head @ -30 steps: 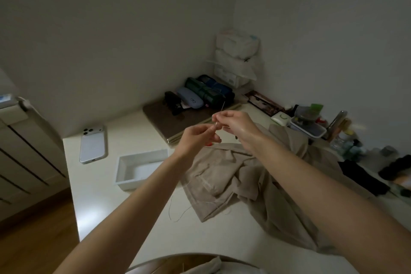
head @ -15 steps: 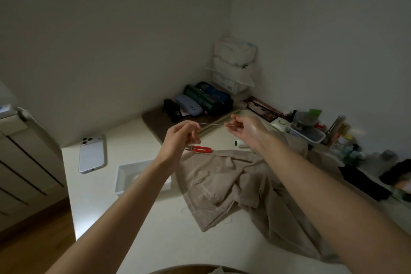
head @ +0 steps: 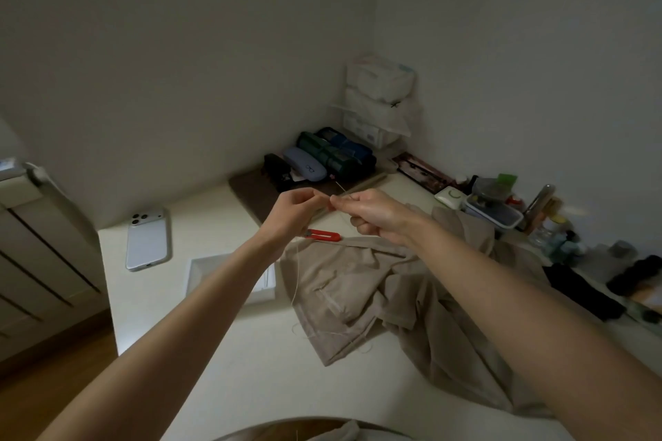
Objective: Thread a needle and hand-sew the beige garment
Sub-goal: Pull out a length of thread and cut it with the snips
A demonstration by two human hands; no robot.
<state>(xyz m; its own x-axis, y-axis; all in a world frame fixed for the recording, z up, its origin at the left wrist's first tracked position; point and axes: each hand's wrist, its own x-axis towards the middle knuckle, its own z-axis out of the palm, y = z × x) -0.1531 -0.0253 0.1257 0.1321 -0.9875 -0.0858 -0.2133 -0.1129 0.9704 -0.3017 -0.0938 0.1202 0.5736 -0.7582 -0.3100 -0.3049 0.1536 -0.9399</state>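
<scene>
Beige cloth of one garment (head: 358, 297) lies crumpled on the pale table (head: 215, 369), right of centre, below the two raised hands. The left hand (head: 295, 213) and the right hand (head: 374, 215) meet at the fingertips above it. The left thumb and fingers pinch one pale thread (head: 296, 276), which hangs down across the garment's left edge. The right fingers are curled and pinch one thin straight sliver that looks like the needle (head: 341, 187); it sticks up from the fingertips. One red thread snipper (head: 324, 235) lies just beside the garment's top edge. One white tray (head: 191, 276) sits partly under the left forearm, and one phone (head: 147, 238) lies face down further left.
</scene>
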